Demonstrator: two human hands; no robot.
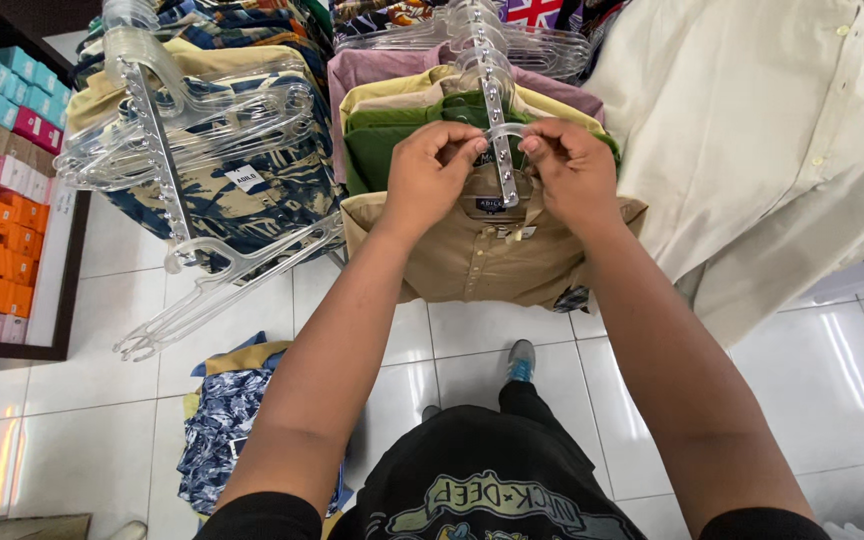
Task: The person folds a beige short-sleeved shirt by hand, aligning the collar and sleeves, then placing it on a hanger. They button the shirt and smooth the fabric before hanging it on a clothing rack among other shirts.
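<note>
I see my left hand [432, 170] and right hand [569, 170] both pinching 1 clear hanger hook [505, 132] at the perforated strip [497, 120]; a slipped grip could drop the tan shirt [472, 255].

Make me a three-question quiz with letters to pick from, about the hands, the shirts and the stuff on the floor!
1. Where is the tan shirt?
A. at the front of the slanted rack arm
B. on the floor
C. on the shelf

2. What colour is the shirt right behind the tan one?
A. red
B. green
C. white

3. What are the left hand and right hand doing?
A. hanging loose
B. pinching a clear hanger hook
C. holding a box

Answers: 1 A, it hangs lowest, nearest the person. 2 B, green shows above its collar. 3 B, the fingertips of both meet on the hook at the arm.
</note>
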